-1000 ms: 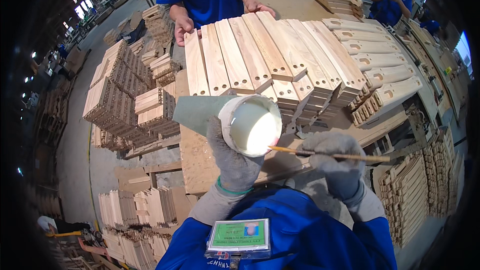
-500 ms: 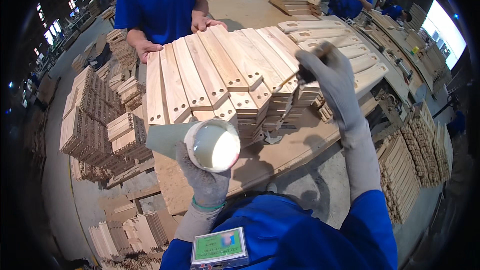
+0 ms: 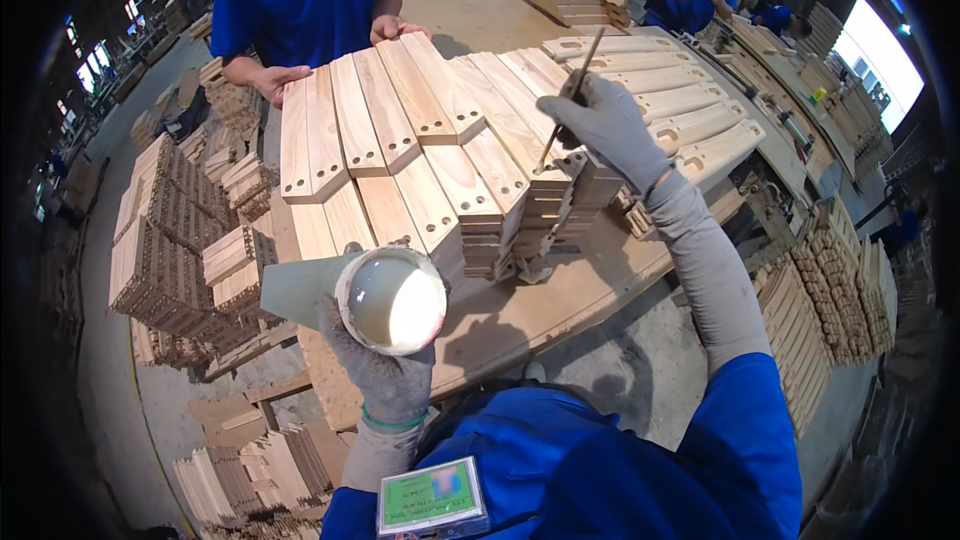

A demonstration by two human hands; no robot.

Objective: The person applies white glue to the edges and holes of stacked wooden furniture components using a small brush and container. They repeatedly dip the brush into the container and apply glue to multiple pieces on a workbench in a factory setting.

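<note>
1. Our left hand, in a grey glove, is closed around a round white cup of pale liquid, gripping it from below; the cup's open mouth faces up toward us.
2. Our right hand, also gloved, is stretched forward with its fingers pinched shut on a thin wooden stick. The stick runs up past the fingers and slants down to its lower end, which touches the wood just left of the hand.
3. Directly under and left of the right hand lie stacked wooden slats with rounded ends and small holes, fanned out across a workbench.
4. Beyond the right hand, more slats lie in a row, side by side.
5. Across the slats from both hands, another person in a blue shirt rests one bare hand and the other bare hand on the far edge of the slats.
6. Left of the left hand, piles of small wooden blocks sit on the floor.
7. Below both hands we see our own blue shirt with a green badge.
</note>
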